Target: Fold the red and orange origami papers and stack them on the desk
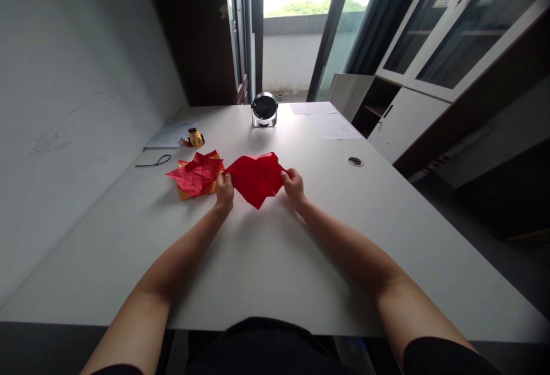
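A creased sheet of red paper is stretched between my two hands, just above the white table. My left hand pinches its left corner, fingers closed. On the opposite side, my right hand grips the right corner between thumb and fingers. One pointed corner of the sheet hangs down toward me. Just left of my left hand lies a pile of crumpled red paper, with orange-yellow paper showing from under it.
The white table bears a round black device on a metal stand, a small yellow toy, a black cable tie and white papers. A cable hole is at right. A wall borders the left side.
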Demonstrator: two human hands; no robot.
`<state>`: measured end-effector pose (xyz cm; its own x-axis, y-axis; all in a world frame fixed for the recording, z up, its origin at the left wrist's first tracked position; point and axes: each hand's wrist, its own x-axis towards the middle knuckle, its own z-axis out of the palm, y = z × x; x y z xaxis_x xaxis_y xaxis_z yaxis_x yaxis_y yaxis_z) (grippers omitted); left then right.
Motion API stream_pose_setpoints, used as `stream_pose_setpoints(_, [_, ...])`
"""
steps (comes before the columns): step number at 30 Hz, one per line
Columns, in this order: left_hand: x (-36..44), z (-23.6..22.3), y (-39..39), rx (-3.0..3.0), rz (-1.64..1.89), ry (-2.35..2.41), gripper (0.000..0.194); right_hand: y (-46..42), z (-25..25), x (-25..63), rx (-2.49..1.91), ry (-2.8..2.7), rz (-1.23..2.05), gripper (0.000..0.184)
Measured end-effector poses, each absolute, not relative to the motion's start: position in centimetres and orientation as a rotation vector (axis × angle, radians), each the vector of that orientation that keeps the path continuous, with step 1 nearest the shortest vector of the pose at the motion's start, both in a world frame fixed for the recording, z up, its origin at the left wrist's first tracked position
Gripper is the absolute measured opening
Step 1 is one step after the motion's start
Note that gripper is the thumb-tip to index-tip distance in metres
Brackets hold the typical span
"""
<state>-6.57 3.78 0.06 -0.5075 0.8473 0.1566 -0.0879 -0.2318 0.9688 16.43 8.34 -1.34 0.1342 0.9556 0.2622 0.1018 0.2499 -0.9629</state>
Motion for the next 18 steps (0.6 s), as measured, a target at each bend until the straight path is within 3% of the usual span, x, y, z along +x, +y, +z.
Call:
stream_pose_setpoints(6, [-6.9,1.7,3.8,0.582,1.866,1.382,0.038,8.9,-1.5,16.5,-1.022,-1.123,1.093,0.03])
stream_pose_setpoints(14, [-5.4,1.3,2.6,0.843,1.557,1.115,0.038,7.8,-0.4,16.0,-0.978,-1.158,1.098,0.038])
stream_pose_setpoints(18, [-6.0,1.9,3.3,0.879,1.687,1.13,0.038,7.7,-0.2,16.0,-1.0,-1.171,1.108,0.035])
